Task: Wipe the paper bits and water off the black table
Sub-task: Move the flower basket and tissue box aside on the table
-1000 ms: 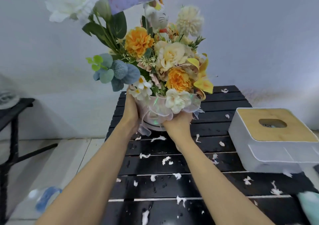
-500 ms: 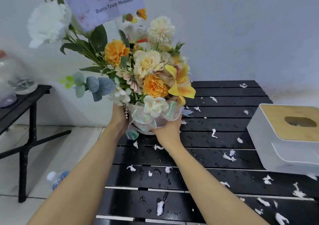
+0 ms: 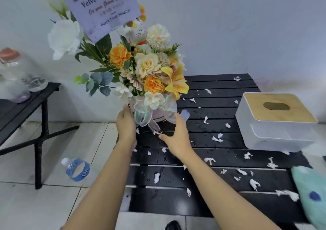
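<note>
White paper bits point(image 3: 217, 139) and water drops point(image 3: 164, 159) lie scattered across the slats of the black counter point(image 3: 220, 157). At its far left corner stands a flower arrangement point(image 3: 146, 81); the left hand point(image 3: 125, 126) clasps its pot, while the right hand point(image 3: 178, 138), fingers spread, is just beside it. A white tissue box point(image 3: 275, 122) sits at the right edge, and a mint cloth point(image 3: 312, 196) at the near right corner.

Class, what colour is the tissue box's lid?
Light wood-brown, on the white rectangular tissue box; clearest in the head view.
</note>
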